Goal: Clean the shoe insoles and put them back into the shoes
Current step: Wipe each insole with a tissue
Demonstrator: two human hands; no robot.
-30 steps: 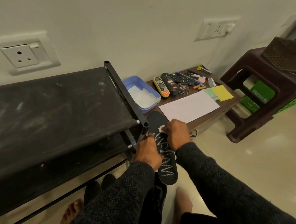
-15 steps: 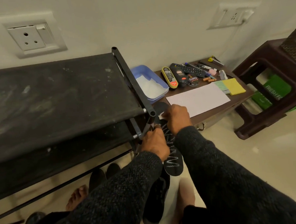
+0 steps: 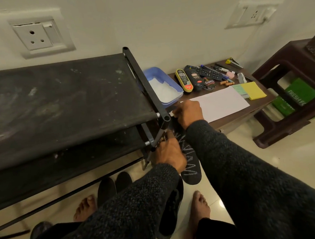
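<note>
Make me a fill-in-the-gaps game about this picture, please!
1. The left hand holds a black shoe insole with a grey ____ pattern.
2. The right hand pinches a small ____ wipe at the insole's far end.
3. The blue plastic tub sits between the black fabric shoe rack and the flat ____ sheet of paper.
4. The square sticky-note pad on the brown table is ____.

Missing words: zigzag; white; white; yellow

Dark speckled knit sleeves point(image 3: 247, 169), dark trousers, bare feet.
</note>
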